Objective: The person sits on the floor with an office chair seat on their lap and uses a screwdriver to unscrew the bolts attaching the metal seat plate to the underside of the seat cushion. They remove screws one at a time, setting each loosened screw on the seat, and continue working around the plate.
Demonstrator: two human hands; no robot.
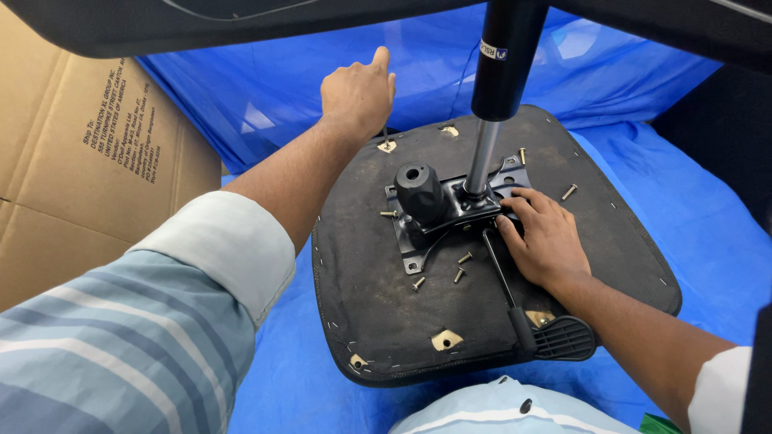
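left hand point(356, 94) grips an upright hex key point(385, 137); right hand point(543, 237) lies flat on the plate point(450, 213).

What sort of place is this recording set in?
Probably an informal furniture-assembly spot on the floor: an upturned office chair seat lies on a blue plastic sheet, loose screws scattered on it, a flattened cardboard box alongside.
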